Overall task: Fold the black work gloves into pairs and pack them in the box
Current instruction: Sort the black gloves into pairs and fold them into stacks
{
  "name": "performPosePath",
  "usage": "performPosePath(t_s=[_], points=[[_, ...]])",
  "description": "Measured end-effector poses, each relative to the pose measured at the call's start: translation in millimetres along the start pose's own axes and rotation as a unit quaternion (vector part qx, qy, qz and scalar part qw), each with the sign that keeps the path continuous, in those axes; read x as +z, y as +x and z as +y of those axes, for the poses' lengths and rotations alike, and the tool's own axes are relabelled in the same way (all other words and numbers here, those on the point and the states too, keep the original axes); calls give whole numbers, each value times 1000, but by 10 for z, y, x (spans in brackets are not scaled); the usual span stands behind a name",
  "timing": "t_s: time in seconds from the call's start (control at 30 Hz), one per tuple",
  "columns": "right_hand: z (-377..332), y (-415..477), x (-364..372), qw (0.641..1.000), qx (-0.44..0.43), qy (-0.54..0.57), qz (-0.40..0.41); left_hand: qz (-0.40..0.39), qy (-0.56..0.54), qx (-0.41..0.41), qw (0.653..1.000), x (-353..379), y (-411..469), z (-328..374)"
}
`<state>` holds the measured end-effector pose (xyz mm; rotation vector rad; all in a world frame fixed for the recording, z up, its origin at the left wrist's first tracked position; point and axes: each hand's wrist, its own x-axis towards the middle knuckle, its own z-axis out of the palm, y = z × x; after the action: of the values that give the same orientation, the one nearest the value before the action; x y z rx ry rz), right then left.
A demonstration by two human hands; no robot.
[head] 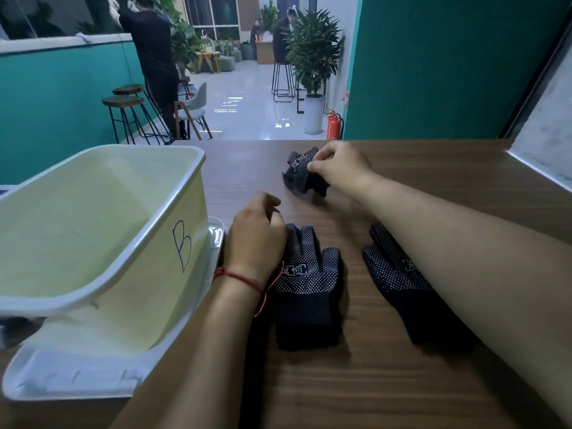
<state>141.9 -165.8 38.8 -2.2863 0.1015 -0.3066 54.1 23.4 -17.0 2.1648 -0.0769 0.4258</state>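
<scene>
Far across the brown wooden table (371, 382), my right hand (337, 165) pinches a folded bundle of black dotted work gloves (301, 174). A flat black glove (309, 286) with white dots lies palm up in the middle. My left hand (257, 239), fingers curled, rests at that glove's fingertips; whether it holds any fabric I cannot tell. Another black glove (399, 283) lies to the right, partly under my right forearm. The pale yellow plastic box (102, 230), marked "B", stands empty on the left.
The box sits on its white lid (77, 373) at the table's left edge. A grey ledge (544, 144) borders the table's right side. Beyond the far edge are stools (127, 116), a fire extinguisher (333, 125), a potted plant (312, 66) and people standing.
</scene>
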Motion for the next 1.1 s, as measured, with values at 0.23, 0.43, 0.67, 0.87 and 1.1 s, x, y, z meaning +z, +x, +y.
performPosePath(t_s=[0.23, 0.43, 0.67, 0.87, 1.1], points=[[-181, -155, -324, 908, 161, 374, -103, -36, -34, 67, 997, -20, -120, 129], [-298, -629, -529, 858, 140, 485, -96, -40, -63, 155, 985, -16, -249, 367], [-182, -1232, -797, 812, 143, 558, -94, 5, -169, 152, 974, -12, -306, 604], [62, -1578, -730, 829, 219, 446, -256, -7, -178, 122, 976, -20, -354, 663], [354, -1626, -671, 814, 186, 463, -297, -25, -146, 183, 972, 51, -566, 802]])
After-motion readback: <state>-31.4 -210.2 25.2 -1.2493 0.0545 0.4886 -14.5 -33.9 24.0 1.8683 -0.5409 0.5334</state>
